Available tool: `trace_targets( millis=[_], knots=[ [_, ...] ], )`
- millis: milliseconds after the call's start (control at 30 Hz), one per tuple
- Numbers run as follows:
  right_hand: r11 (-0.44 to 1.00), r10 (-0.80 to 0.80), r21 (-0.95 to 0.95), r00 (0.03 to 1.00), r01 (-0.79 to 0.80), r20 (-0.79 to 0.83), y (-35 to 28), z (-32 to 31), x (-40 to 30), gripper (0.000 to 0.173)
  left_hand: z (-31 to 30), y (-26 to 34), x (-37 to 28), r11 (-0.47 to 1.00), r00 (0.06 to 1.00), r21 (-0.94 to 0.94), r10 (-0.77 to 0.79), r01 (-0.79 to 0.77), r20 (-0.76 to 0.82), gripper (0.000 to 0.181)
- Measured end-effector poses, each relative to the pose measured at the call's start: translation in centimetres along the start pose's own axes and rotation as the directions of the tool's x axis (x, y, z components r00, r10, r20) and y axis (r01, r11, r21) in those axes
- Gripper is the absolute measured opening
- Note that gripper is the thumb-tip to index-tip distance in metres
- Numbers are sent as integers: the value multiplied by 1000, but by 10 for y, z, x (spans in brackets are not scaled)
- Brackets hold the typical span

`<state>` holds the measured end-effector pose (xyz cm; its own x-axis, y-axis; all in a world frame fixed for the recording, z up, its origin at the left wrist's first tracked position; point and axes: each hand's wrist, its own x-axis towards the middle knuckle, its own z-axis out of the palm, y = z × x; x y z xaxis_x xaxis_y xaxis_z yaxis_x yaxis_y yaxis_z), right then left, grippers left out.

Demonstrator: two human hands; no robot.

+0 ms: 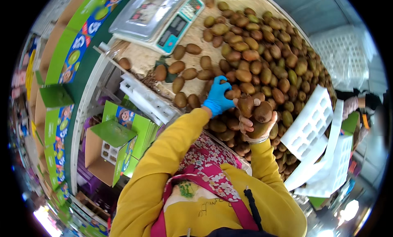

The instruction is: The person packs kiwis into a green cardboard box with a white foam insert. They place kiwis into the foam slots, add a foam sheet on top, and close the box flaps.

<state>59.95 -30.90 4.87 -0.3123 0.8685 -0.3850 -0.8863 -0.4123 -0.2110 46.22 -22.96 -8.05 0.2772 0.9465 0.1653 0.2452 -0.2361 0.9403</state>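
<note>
Brown kiwifruit lie in a large heap on a worktable. My left hand, in a blue glove, is at the heap's near left part, its fingers curled around a kiwifruit. Just to its right, my right hand, in a clear plastic glove, cradles several kiwifruit together, palm up. Its palm is mostly hidden under the fruit. More loose kiwifruit are scattered left of the heap.
A digital scale with a clear plastic lid on it stands at the back left. White moulded trays lean at the right, near another person's gloved hand. An open carton and green printed boxes are at left.
</note>
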Motion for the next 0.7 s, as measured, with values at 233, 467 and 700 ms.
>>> trace_targets(
  millis=[233, 467, 700],
  knots=[
    [940, 308, -228, 919, -254, 246, 55, 45, 30, 56, -102, 13, -58, 403, 896, -902, -443, 158, -41, 35],
    [596, 615, -721, 778, -353, 127, 201, 110, 77, 62, -317, 59, -309, 346, 577, -872, -654, -346, -489, 39],
    [75, 906, -912, 355, 403, 232, 461, 158, 150, 41, -440, -11, -460, 476, 127, -804, -877, 358, -463, 31]
  ],
)
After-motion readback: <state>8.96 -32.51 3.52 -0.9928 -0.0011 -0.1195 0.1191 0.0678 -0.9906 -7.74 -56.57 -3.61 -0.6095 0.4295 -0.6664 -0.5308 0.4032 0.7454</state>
